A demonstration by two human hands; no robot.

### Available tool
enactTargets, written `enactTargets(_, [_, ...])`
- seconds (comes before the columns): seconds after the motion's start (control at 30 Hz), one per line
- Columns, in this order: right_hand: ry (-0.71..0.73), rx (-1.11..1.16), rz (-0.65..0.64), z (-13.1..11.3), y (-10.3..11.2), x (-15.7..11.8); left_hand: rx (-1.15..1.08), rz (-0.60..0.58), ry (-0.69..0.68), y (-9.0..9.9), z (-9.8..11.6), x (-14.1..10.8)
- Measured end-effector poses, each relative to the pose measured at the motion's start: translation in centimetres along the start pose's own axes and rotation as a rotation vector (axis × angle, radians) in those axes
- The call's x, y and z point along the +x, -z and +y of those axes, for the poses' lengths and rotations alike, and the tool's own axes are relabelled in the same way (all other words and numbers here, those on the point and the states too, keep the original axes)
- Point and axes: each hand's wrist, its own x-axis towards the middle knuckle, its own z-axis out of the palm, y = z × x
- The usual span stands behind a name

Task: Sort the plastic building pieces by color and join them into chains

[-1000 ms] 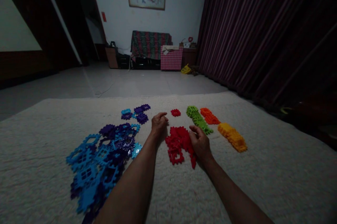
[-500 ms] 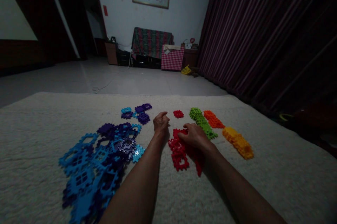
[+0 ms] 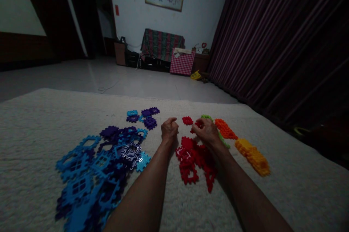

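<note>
My right hand (image 3: pixel 208 131) pinches a red interlocking plastic piece (image 3: pixel 195 127) just above the mat, partly covering green pieces. My left hand (image 3: pixel 169 129) rests to the left of it with curled fingers, and no piece shows in it. Between and beyond the hands lies a single red toothed piece (image 3: pixel 187 120). Closer to me, a loose pile of red pieces (image 3: pixel 188 155) spreads between my forearms, some with square openings. Left of my left arm is a large heap of blue and purple pieces (image 3: pixel 95 170).
Sorted rows of green pieces (image 3: pixel 207 117), orange pieces (image 3: pixel 225 129) and yellow pieces (image 3: pixel 252 155) lie to the right. A small blue and purple group (image 3: pixel 147 116) sits at the far left. Everything lies on a pale textured mat (image 3: pixel 289 188). A dark purple curtain (image 3: pixel 261 39) hangs at right.
My right hand has lifted a red piece off the pile and moved forward with it. My left hand stays near the same spot, fingers curled further in. The view has shifted slightly.
</note>
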Motion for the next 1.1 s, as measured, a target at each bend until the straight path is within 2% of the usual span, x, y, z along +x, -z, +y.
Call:
enactTargets(0.07, [-0.019,-0.001,0.051,0.6,-1.1,0.3,0.015,-0.009,-0.001,0.0,0.0,0.0])
enactTargets(0.13, [-0.045,-0.005,0.041,1.0,-2.0,0.3,0.021,-0.006,0.004,-0.1,0.0,0.0])
enactTargets(0.23, [-0.083,-0.01,-0.075,1.3,-2.5,-0.1,0.019,0.007,0.008,-0.1,0.0,-0.1])
enactTargets(0.37, [-0.107,-0.043,-0.27,1.3,-1.9,-0.4,0.017,-0.002,0.013,0.0,0.4,-0.2])
enactTargets(0.5, [-0.097,-0.074,-0.312,1.2,-1.7,-0.5,-0.012,-0.005,0.002,0.1,0.5,-0.3])
enactTargets(0.73, [-0.041,-0.131,-0.252,1.1,-2.1,-0.9,-0.03,0.001,-0.008,0.1,0.5,-0.4])
enactTargets(0.87, [-0.077,-0.078,-0.217,1.2,-2.5,-0.7,-0.026,0.001,-0.013,0.0,0.3,-0.2])
enactTargets(1.1, [-0.048,-0.092,-0.063,0.6,-3.4,2.2,0.054,0.016,-0.019,-0.4,-0.6,0.4])
